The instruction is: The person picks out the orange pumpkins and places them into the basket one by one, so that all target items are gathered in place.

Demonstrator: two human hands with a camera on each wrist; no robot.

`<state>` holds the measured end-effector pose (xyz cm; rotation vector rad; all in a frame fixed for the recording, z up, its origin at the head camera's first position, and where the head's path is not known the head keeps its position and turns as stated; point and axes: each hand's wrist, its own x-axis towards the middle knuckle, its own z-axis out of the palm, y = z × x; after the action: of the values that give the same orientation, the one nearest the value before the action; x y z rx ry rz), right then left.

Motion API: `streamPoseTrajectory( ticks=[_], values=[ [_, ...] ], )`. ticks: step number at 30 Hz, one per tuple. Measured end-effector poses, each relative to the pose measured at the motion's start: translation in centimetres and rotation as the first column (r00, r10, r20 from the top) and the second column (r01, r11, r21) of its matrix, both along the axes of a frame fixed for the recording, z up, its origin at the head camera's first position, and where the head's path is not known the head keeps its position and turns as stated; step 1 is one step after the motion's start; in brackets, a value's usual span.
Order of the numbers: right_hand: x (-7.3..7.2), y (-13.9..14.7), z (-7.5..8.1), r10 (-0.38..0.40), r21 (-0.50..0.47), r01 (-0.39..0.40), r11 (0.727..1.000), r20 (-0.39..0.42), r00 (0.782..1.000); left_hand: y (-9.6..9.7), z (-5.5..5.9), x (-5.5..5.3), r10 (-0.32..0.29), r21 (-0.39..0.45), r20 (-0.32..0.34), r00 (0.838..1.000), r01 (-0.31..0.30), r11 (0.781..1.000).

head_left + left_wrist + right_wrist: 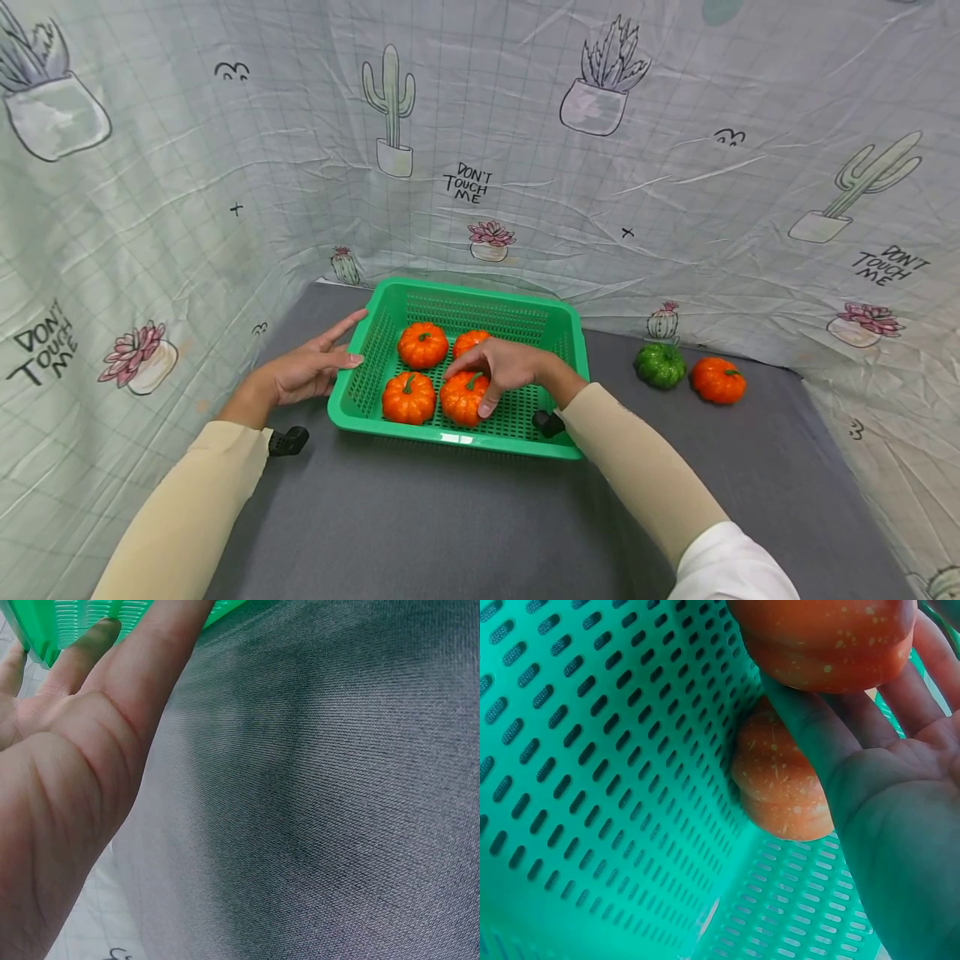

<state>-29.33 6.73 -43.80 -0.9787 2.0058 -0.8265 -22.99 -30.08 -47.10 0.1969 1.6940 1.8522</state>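
Observation:
Inside a green plastic basket [480, 442], my right hand [512, 367] grips a small orange pumpkin [461, 402] with a green stem, thumb on its near side and fingers over the far side. In the right wrist view the held pumpkin [829, 645] is above another one [780, 776]. Two more pumpkins [423, 345] [408, 398] sit at the basket's left, and one [471, 342] is partly hidden behind my right hand. My left hand [309, 368] rests against the basket's left rim, fingers extended, as the left wrist view also shows.
Right of the basket, a green pumpkin [660, 366] and an orange pumpkin [717, 381] sit side by side on the grey cloth [420, 525]. A printed curtain [525, 208] rises behind and along both sides.

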Motion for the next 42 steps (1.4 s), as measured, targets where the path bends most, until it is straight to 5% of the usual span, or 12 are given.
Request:
streamPoseTrajectory(
  ticks=[14, 42],
  values=[
    [-0.18, 0.24, -0.39, 0.021, 0.031, -0.022, 0.999, 0.036, 0.999, 0.20, 0.35, 0.01, -0.001, -0.005, 0.001, 1.000, 0.001, 1.000],
    [0.61, -0.10, -0.22, 0.079, 0.145, -0.069, 0.987, -0.058, 0.995, 0.14, 0.19, 0.28, 0.013, 0.001, -0.003, 1.000, -0.013, 1.000]
  ],
)
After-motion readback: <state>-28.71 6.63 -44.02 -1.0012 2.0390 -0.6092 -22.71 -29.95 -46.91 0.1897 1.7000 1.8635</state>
